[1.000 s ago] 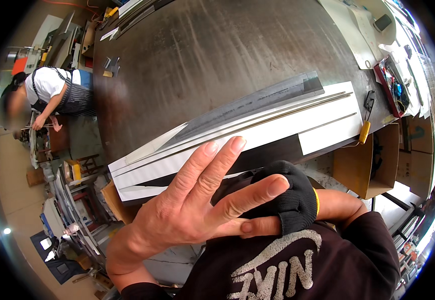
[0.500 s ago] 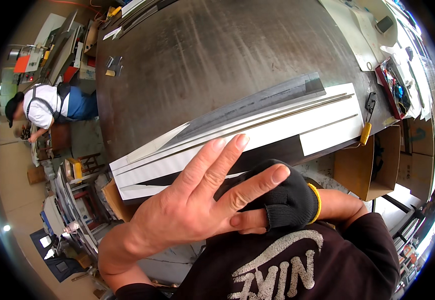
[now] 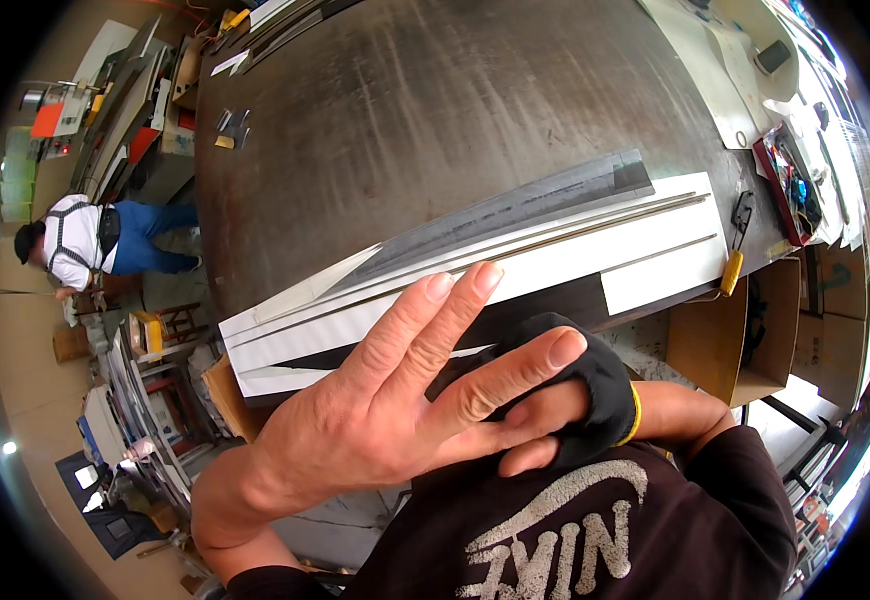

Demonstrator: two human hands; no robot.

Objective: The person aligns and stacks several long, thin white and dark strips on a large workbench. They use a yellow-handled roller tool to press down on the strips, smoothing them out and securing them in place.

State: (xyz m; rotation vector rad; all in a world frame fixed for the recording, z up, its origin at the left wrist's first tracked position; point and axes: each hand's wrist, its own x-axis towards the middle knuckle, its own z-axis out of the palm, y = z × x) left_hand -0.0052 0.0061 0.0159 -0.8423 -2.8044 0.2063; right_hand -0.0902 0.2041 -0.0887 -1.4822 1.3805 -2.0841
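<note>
My bare left hand [image 3: 360, 415] hovers in front of my torso with its back up. Two of its fingers and the thumb stretch out apart, with nothing between them. Behind it and to its right is my right hand [image 3: 555, 405], in a black fabric glove [image 3: 607, 385] with a yellow cuff edge. Bare, bent fingers of the right hand point left out of the glove beside the left palm. Whatever they grip is hidden behind the left hand. Beyond the hands, long white strips [image 3: 665, 205] and a grey strip [image 3: 515, 213] lie along the near edge of the dark table.
The large dark table [image 3: 405, 120] bears small pieces [image 3: 233, 128] at its left. A yellow-handled tool [image 3: 733, 270] lies at its right edge near a red box [image 3: 770, 170]. An open cardboard box [image 3: 705, 335] stands below. A co-worker [image 3: 85, 240] is at the left.
More of my right hand's bare fingers shows, as the black fabric's edge has shifted right. My left hand stays almost in place. The co-worker has shifted, and more of the legs shows.
</note>
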